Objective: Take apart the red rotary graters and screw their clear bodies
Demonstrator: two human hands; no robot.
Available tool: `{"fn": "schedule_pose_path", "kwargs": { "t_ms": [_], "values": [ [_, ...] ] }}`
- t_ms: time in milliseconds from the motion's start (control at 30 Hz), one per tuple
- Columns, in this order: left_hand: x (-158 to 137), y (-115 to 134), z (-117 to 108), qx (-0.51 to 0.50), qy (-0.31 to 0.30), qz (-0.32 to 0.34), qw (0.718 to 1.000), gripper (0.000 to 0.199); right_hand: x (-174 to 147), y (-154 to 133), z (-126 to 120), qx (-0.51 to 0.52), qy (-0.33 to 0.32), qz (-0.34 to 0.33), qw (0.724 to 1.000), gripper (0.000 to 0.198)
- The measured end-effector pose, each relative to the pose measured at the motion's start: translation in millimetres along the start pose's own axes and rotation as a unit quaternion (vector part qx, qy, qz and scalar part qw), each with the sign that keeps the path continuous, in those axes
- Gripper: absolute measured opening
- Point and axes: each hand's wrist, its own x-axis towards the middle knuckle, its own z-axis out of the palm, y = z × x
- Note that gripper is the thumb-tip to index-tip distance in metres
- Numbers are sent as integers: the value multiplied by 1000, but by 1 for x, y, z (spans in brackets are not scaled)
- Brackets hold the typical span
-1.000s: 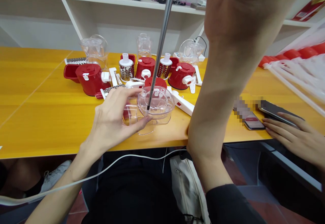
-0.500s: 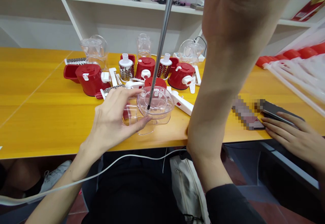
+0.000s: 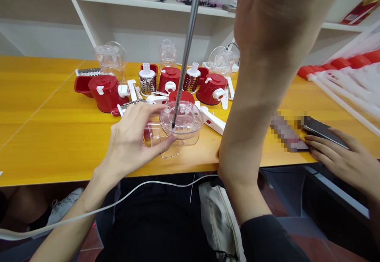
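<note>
My left hand [image 3: 127,137] grips a clear plastic grater housing [image 3: 185,123] between thumb and fingers, near the table's front edge. The long metal shaft of a screwdriver [image 3: 187,50] slants down into the housing, its dark tip low inside the round part. High at the right, my right hand [image 3: 255,12] shows only its heel and wrist; its fingers and the screwdriver's handle lie beyond the top edge. The shaft is held up from there. My right forearm stands upright, elbow at the table edge. A red base [image 3: 181,96] and a white handle [image 3: 213,121] lie just behind the housing.
Red grater bases [image 3: 103,92], metal grating drums [image 3: 147,82] and clear housings [image 3: 109,58] stand farther back on the yellow table [image 3: 44,135]. At the right, another person's hand [image 3: 341,155] rests by a dark phone [image 3: 323,131]. A white cable [image 3: 142,185] crosses my lap.
The screwdriver shaft's upper part and my right hand have shifted very slightly left. My left hand and the clear housing look unmoved.
</note>
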Motion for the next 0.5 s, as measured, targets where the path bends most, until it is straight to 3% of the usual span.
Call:
{"fn": "schedule_pose_path", "kwargs": {
  "t_ms": [67, 133, 333, 500],
  "values": [
    [0, -1, 1, -2, 7, 8, 1000, 46, 5, -8, -4, -120, 77, -104, 984, 40],
    [0, -2, 1, -1, 12, 15, 1000, 46, 10, -16, -11, -218, 145, -158, 952, 29],
    [0, -2, 1, 1, 13, 16, 1000, 47, 21, -32, -29, -252, 177, -160, 938, 30],
    [0, -2, 2, 2, 14, 15, 1000, 48, 11, -24, -19, -213, 118, -124, 962, 42]
  ]
}}
